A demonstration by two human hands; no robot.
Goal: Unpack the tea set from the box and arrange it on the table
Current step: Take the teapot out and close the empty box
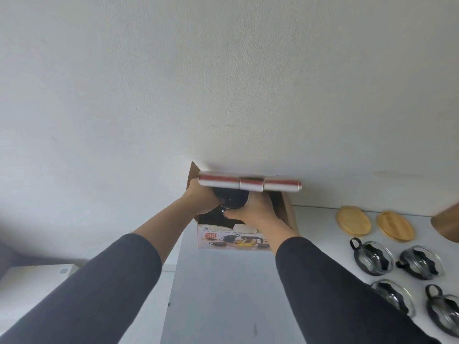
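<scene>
The tea set box [233,240] stands open on the white table [223,294], against the wall. Above its opening both my hands hold a dark round piece, apparently the teapot [232,197], with the box's red-and-white lid flap [249,182] just over it. My left hand [202,198] grips its left side; my right hand [250,211] holds it from the right and below. To the right, several black-framed glass cups [372,256] sit on the table, and two round wooden coasters [352,220] lie behind them.
A wooden cylinder [447,224] stands at the right edge beyond the coasters. A white box-like object [32,276] sits low at the left, off the table. The white wall rises directly behind the box.
</scene>
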